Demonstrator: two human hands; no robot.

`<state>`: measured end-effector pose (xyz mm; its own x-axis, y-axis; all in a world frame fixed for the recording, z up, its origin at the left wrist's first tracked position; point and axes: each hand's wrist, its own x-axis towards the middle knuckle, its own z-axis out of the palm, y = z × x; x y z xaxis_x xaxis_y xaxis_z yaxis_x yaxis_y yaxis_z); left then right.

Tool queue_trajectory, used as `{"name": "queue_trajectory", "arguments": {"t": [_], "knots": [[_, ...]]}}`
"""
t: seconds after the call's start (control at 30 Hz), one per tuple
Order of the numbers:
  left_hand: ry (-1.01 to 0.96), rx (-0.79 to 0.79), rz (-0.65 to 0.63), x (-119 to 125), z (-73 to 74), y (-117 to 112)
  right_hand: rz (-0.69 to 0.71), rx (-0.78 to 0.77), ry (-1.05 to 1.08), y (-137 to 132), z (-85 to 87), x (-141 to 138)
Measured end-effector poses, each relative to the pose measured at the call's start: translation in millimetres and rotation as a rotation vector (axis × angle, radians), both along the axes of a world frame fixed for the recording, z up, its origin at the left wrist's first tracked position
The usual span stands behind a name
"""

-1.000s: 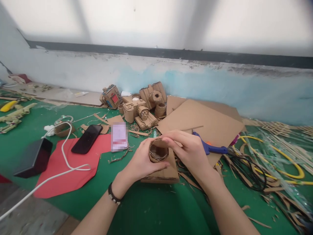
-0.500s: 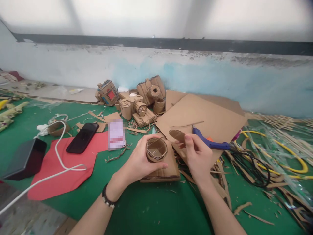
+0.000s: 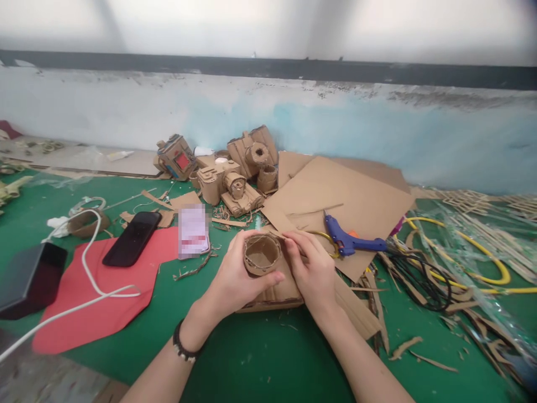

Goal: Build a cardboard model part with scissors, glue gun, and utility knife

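My left hand (image 3: 226, 274) is wrapped round a short cardboard tube (image 3: 262, 266), its open mouth tilted up toward me. Under it lies a flat cardboard box (image 3: 274, 299). Close by on the right, my right hand (image 3: 312, 271) is closed in a pinch at the tube's rim. The cardboard disc in it is mostly hidden by the fingers and seen nearly edge-on. A blue glue gun (image 3: 346, 238) lies on the cardboard sheets (image 3: 352, 187) beyond my right hand.
Cardboard cameras (image 3: 218, 179) stand near the wall. On the left are a black phone (image 3: 132, 238), a second phone (image 3: 193, 229), red paper (image 3: 96, 302), a dark box (image 3: 33, 280) and a white cable (image 3: 86, 257). Black cord (image 3: 436, 291), yellow tubing (image 3: 499, 268) and scraps lie right.
My right hand has moved left with the cardboard disc, from a raised spot apart from the tube to beside its rim. My left hand still holds the tube. The view has shifted slightly.
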<state>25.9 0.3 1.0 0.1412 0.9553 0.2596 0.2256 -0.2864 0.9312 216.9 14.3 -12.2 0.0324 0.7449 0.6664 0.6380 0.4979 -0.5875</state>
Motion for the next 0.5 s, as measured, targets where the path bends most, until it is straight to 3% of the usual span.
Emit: {"name": "queue_trajectory", "arguments": {"t": [0.2, 0.33, 0.5], "knots": [[-0.011, -0.018, -0.012, -0.3, -0.1, -1.5, -0.015, 0.009, 0.142, 0.2, 5.6, 7.6], [-0.011, -0.013, -0.022, -1.8, -0.8, -1.9, 0.028, 0.068, 0.208, -5.5, 18.2, 11.6], [-0.015, -0.011, -0.045, -0.6, -3.8, -1.0, 0.154, 0.259, -0.029, -16.9, 46.2, 6.2]]}}
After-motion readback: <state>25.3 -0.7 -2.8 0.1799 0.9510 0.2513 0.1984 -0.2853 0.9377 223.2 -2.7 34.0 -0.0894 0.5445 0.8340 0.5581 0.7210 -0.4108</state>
